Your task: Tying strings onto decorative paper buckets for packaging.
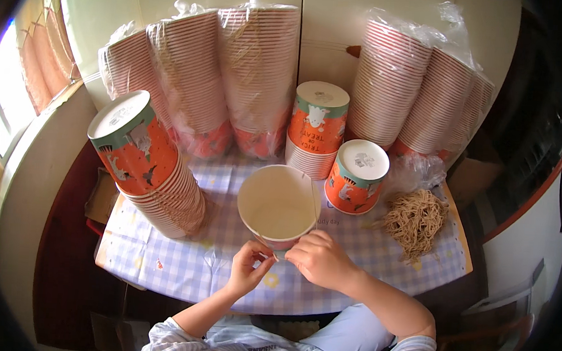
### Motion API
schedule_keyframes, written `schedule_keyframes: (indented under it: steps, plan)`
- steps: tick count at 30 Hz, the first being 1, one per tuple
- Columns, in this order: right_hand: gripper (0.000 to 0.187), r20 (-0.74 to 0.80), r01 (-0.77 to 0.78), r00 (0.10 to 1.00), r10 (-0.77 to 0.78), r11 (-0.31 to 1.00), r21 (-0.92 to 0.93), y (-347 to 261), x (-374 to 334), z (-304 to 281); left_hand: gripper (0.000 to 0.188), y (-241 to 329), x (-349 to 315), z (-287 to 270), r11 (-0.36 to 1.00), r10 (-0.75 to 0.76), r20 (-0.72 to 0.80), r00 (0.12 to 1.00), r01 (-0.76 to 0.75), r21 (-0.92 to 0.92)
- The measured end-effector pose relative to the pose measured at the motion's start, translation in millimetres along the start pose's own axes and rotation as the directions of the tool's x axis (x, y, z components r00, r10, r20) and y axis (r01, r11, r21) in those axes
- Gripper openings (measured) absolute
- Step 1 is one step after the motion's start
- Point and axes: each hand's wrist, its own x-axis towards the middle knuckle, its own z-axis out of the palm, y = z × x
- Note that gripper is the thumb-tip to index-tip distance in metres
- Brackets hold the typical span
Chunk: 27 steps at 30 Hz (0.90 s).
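An open paper tub (273, 204), pale inside, stands upright in the middle of the table. A thin strand of twine (312, 193) crosses the right side of its mouth and runs toward the front rim. Just in front of that rim my left hand (251, 266) is closed, thumb and fingertips pinching a small end of the twine. My right hand (322, 260) faces it, its fingertips pinched on the twine too and almost meeting the left ones. The fingers hide most of what lies between them.
A tangled pile of tan twine (415, 223) lies at the right. Upside-down orange tubs stand around: a leaning nested stack (157, 197) at left, a stack (313, 158) behind, and one tub (351, 191) beside it. Tall plastic-wrapped stacks (255, 64) line the back of the checked tablecloth (204, 267).
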Motion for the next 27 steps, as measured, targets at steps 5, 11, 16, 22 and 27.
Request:
schedule_keyframes:
  steps: [5, 11, 16, 22, 27]
  plan:
    - [0.008, 0.053, 0.026, 0.998, -0.026, 1.000, -0.002, 5, 0, 15, 0.007, -6, -12, -11, 0.903, -0.375, 0.001, 0.927, 0.365, -0.226]
    - [0.006, 0.013, -0.012, 1.000, 0.012, 1.000, -0.022, 8, -4, 27, 0.010, 0, -18, 12, 0.724, -0.496, -0.036, 0.868, 0.390, -0.569]
    - [0.003, 0.044, -0.013, 0.999, 0.014, 1.000, -0.024, 6, -7, 35, 0.009, -3, -18, 17, 0.677, -0.509, -0.058, 0.859, 0.357, -0.643]
    - [0.007, 0.132, 0.063, 0.990, -0.056, 0.997, -0.054, 4, -4, 27, 0.007, 2, -14, 13, 0.635, -0.547, -0.097, 0.831, 0.337, -0.695]
    - [0.005, 0.179, 0.110, 0.979, -0.101, 0.993, -0.040, 2, -5, 26, 0.004, 8, -3, -5, 0.704, -0.501, -0.178, 0.847, 0.279, -0.653]
